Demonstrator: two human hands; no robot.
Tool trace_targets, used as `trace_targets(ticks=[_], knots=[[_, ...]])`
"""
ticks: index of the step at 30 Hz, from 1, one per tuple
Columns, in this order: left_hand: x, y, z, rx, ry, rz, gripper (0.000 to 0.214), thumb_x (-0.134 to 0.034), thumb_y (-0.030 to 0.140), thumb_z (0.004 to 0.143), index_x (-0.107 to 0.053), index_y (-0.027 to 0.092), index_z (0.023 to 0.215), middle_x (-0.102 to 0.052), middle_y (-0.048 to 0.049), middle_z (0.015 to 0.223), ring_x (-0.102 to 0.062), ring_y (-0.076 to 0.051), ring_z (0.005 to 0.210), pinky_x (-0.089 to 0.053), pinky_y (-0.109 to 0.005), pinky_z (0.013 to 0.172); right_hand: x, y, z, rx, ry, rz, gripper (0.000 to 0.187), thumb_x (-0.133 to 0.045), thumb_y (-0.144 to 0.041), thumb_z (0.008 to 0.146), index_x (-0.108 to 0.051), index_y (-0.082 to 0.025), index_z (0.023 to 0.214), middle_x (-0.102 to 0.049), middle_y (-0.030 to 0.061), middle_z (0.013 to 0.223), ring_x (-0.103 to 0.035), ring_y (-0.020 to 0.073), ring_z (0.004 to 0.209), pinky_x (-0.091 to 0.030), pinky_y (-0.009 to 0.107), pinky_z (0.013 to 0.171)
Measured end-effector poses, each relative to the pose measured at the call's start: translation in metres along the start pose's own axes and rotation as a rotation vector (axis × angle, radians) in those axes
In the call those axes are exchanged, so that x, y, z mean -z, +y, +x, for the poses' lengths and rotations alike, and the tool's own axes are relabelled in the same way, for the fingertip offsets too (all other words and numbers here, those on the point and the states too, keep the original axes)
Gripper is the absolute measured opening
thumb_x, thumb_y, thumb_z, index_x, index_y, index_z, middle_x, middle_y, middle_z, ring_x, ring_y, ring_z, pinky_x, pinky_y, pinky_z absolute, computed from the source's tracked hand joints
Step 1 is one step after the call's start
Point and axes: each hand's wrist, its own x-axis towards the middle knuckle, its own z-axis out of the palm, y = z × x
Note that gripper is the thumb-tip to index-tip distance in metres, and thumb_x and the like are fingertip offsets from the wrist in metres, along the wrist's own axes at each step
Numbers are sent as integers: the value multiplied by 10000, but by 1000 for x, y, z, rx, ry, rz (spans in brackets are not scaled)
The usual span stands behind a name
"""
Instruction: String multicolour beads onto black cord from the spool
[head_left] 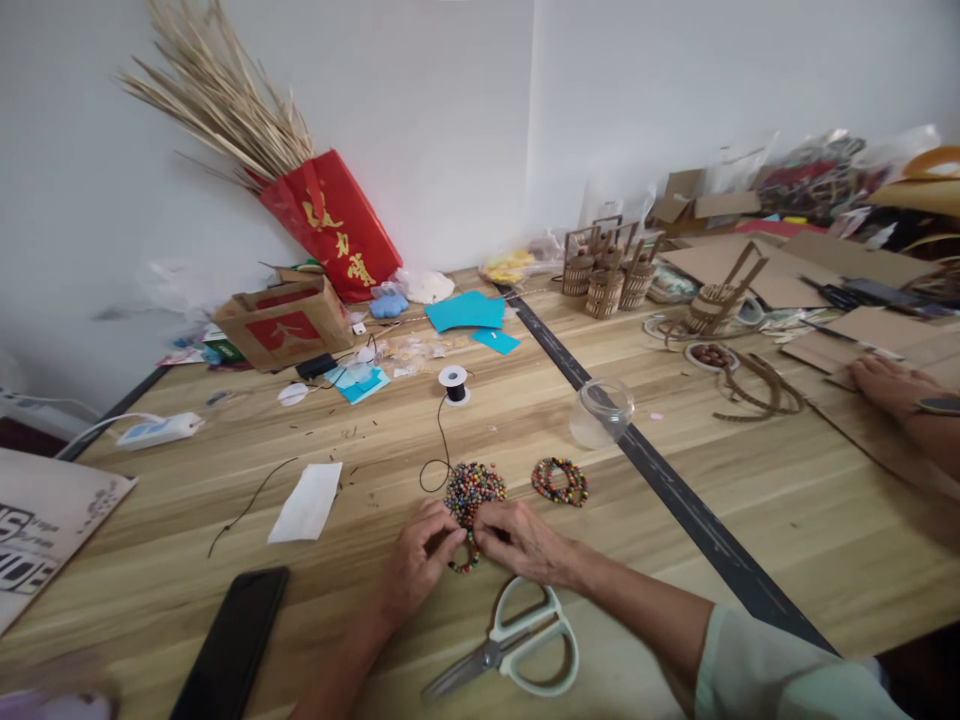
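Observation:
My left hand (pixel 418 560) and my right hand (pixel 517 540) meet over the wooden table (pixel 675 600), both pinched on a short strand of coloured beads (pixel 465 562) that curves between the fingertips. Just beyond the fingers lies a loose pile of mixed beads (pixel 474 487). A finished bead bracelet (pixel 560 481) rests to its right. A thin black thread (pixel 439 440) runs from the pile up to a small spool (pixel 454 383).
Scissors (pixel 517 640) lie near my right forearm, a black phone (pixel 232 650) at lower left, and a white paper slip (pixel 307 502). A clear jar (pixel 601 411) stands mid-table. Another person's hand (pixel 896 385) rests at far right among cardboard pieces. A red bag (pixel 334 222) with dried stalks leans at the wall.

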Motion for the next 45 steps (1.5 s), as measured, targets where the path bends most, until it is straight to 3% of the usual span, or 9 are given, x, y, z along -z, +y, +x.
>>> trace_targets(ticks=[9,13,23,29,35,39,45], knots=[[-6,-1,2,211,3,-521,379,-665,451,818,-570,151,607,-572,-41,789,-534,-168,770,-435,-266,717,-2,1,1,35,10,-39,182,-492,-118,830,-477,-169,656,-419,-48,595,-370,87,535,-272,206,537],[-10,-6,1,309,14,-680,395,-680,496,795,-608,146,626,-616,-32,723,-535,-146,678,-433,-245,652,-4,3,2,48,-4,-100,179,-497,-116,841,-495,-170,671,-432,-50,595,-384,88,530,-283,205,533],[-12,-5,3,402,-26,-616,439,-691,529,765,-612,148,561,-601,-6,553,-524,-126,553,-421,-234,592,-8,3,0,140,-135,-304,139,-512,-72,795,-580,-186,836,-638,-1,755,-561,125,661,-350,218,634],[-10,-8,0,347,40,-580,373,-662,473,810,-636,152,622,-623,-13,616,-544,-137,610,-436,-241,629,-8,0,2,95,-131,-344,96,-510,-109,829,-569,-179,801,-599,-6,700,-515,122,621,-322,218,603],[-1,9,2,233,33,-542,328,-676,454,811,-657,155,676,-655,-50,756,-586,-172,748,-464,-283,737,-4,-1,3,52,-72,-157,207,-484,-182,886,-513,-171,681,-460,-40,592,-393,94,532,-277,207,540],[2,13,5,208,49,-555,319,-748,458,742,-659,155,703,-641,-65,835,-594,-198,830,-479,-308,766,-1,-2,2,31,-64,-2,168,-489,-192,882,-563,-159,735,-480,-40,615,-396,84,527,-285,186,516],[3,12,6,204,54,-453,298,-728,435,763,-667,155,684,-605,-39,743,-563,-173,768,-457,-280,743,-7,-3,2,36,14,104,127,-529,-178,835,-575,-148,721,-475,-47,584,-399,76,509,-293,176,496]])
